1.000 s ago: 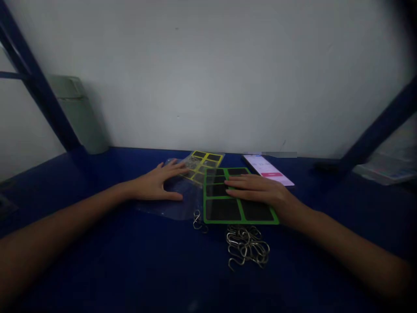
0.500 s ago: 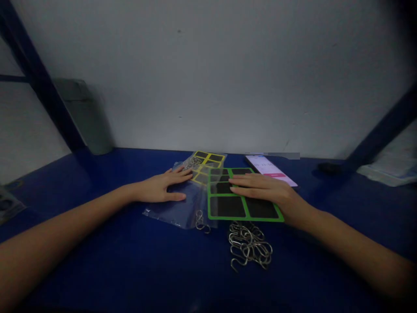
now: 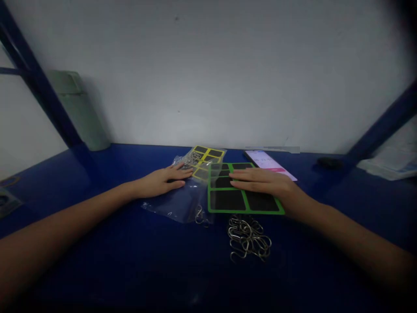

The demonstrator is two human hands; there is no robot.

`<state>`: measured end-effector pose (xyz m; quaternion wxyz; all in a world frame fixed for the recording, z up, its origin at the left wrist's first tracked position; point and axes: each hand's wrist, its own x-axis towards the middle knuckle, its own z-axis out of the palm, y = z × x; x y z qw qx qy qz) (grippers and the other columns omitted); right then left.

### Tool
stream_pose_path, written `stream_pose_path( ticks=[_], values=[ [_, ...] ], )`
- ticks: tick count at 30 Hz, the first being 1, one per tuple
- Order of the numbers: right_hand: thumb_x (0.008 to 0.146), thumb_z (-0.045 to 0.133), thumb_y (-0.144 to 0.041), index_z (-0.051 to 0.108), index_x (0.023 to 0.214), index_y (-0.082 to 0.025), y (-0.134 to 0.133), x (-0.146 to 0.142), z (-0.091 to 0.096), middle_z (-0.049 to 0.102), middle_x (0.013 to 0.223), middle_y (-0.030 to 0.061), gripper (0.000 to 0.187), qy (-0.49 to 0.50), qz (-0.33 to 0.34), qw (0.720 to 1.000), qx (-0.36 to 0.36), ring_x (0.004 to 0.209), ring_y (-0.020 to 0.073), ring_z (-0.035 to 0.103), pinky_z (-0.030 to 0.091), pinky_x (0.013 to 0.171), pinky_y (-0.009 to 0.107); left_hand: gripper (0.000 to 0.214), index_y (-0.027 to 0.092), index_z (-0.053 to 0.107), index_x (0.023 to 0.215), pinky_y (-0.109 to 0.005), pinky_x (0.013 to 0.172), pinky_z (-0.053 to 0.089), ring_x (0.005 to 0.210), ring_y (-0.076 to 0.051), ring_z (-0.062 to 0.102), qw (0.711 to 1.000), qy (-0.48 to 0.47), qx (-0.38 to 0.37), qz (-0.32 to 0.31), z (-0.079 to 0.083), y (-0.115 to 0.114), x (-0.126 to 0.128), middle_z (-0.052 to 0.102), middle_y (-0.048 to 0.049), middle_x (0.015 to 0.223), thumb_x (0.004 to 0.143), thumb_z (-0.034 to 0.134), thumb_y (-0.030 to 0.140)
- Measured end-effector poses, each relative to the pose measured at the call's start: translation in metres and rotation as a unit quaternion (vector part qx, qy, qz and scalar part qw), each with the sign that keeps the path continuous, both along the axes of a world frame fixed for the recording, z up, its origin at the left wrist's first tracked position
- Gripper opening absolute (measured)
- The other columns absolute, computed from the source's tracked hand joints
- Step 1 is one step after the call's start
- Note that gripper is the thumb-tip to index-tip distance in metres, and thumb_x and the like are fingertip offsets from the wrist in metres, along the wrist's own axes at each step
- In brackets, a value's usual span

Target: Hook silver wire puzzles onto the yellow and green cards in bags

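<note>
My left hand (image 3: 164, 182) lies flat on a clear plastic bag (image 3: 172, 206), its fingers reaching towards a yellow-framed sheet of black squares (image 3: 205, 156) that lies partly under the plastic. My right hand (image 3: 262, 182) rests flat on a green-framed sheet of black rectangular pads (image 3: 228, 201). Neither hand grips anything. A tangled pile of metal S-hooks (image 3: 249, 239) lies just below the green sheet, and a small cluster of hooks (image 3: 199, 216) sits at the bag's lower edge.
A smartphone (image 3: 269, 163) with a lit pink-and-white screen lies behind the green sheet on the dark blue table (image 3: 97, 226). A grey-green cylinder (image 3: 78, 111) stands at back left, with dark blue frame posts (image 3: 42, 84) nearby. Papers (image 3: 389, 163) lie at far right.
The view has shifted slightly, so the table and objects sit a little higher and further right in the frame. Both hands stay flat on the same things.
</note>
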<state>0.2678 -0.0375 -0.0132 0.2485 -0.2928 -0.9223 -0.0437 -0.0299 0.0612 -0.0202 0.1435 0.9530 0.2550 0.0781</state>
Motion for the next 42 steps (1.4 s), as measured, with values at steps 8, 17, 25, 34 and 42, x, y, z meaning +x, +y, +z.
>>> stream_pose_path(
  ticks=[8,17,25,34,42],
  values=[
    [0.084,0.04,-0.015,0.043,0.122,-0.025,-0.002,-0.002,0.001,0.048,0.124,0.006,0.039,-0.004,-0.011,1.0,0.003,0.116,0.0182,0.041,0.036,0.094,0.044,0.036,0.03,0.039,0.123,-0.038,0.102,0.025,0.126,-0.017,0.021,0.999,-0.05,0.001,0.004,-0.003,0.0,-0.002,0.039,0.0041,0.129,0.087,0.039,0.032],
    [0.084,0.041,-0.015,0.045,0.12,-0.021,-0.002,-0.001,0.0,0.048,0.124,0.0078,0.037,-0.016,-0.01,1.0,0.011,0.116,0.0184,0.041,0.036,0.094,0.043,0.026,0.024,0.06,0.102,-0.038,0.1,0.031,0.117,-0.018,0.039,0.991,-0.131,-0.01,0.022,-0.004,-0.002,-0.001,0.057,0.0002,0.112,0.079,0.052,0.033],
    [0.085,0.036,-0.017,0.046,0.119,-0.021,-0.006,-0.005,0.003,0.051,0.122,0.007,0.036,-0.016,0.013,1.0,0.02,0.115,0.0169,0.043,0.038,0.093,0.041,0.022,0.022,0.063,0.096,-0.037,0.102,0.03,0.116,-0.017,0.042,0.984,-0.173,-0.037,0.027,-0.003,-0.003,0.001,0.058,-0.0002,0.11,0.078,0.054,0.031],
    [0.087,0.026,-0.01,0.046,0.119,-0.02,-0.012,-0.008,0.005,0.051,0.122,0.0059,0.039,-0.06,0.009,0.995,0.08,0.118,0.017,0.038,0.037,0.094,0.043,0.023,0.02,0.064,0.096,-0.038,0.101,0.03,0.109,-0.019,0.049,0.973,-0.221,-0.059,0.034,-0.002,-0.004,0.005,0.06,-0.0012,0.106,0.077,0.056,0.03],
    [0.086,0.033,-0.012,0.047,0.118,-0.017,-0.008,-0.007,0.002,0.05,0.123,0.0078,0.035,-0.082,-0.003,0.995,0.057,0.117,0.0173,0.04,0.039,0.093,0.042,0.021,0.021,0.064,0.095,-0.034,0.101,0.031,0.11,-0.018,0.048,0.967,-0.244,-0.061,0.035,-0.002,-0.007,0.008,0.061,-0.0013,0.105,0.076,0.057,0.026]
  ],
)
